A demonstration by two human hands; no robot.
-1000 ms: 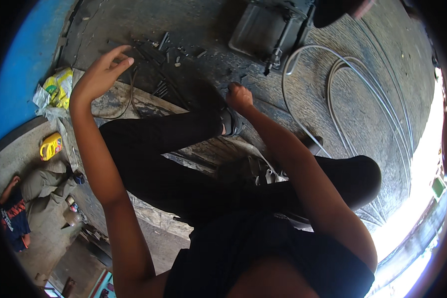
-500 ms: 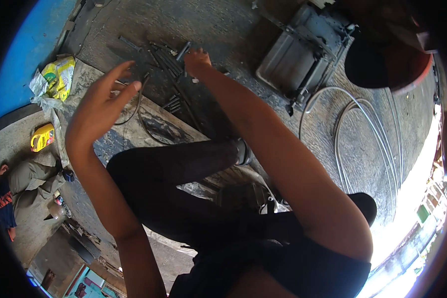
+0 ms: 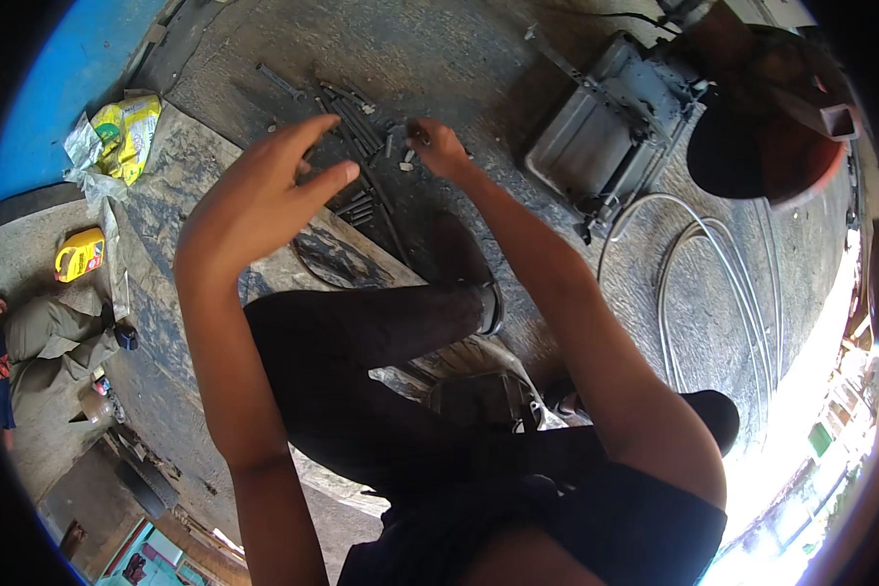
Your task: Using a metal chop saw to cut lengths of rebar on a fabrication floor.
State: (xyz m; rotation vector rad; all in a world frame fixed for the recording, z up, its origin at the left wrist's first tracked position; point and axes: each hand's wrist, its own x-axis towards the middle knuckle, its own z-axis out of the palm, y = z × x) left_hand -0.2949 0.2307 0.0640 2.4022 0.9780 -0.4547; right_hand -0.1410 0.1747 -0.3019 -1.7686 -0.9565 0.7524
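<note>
My left hand (image 3: 259, 200) hovers in the air with fingers spread and holds nothing, above a dirty wooden board (image 3: 166, 234). My right hand (image 3: 438, 148) reaches far forward to a scatter of dark metal bolts and rods (image 3: 356, 122) on the oily concrete ground. Its fingers pinch at a small dark piece there; what they hold is too small to tell. My dark-trousered legs (image 3: 361, 332) fill the middle of the view.
A grey metal box-shaped machine part (image 3: 606, 122) lies at the upper right beside a red-rimmed round tub (image 3: 781, 127). Looped white cable (image 3: 693, 293) lies on the ground at right. A yellow bag (image 3: 127, 132) and a yellow canister (image 3: 78, 256) sit at left, near another person (image 3: 29, 337).
My right hand has stretched from near my knee out to the pile of bolts. My left hand has risen closer to the camera, still spread.
</note>
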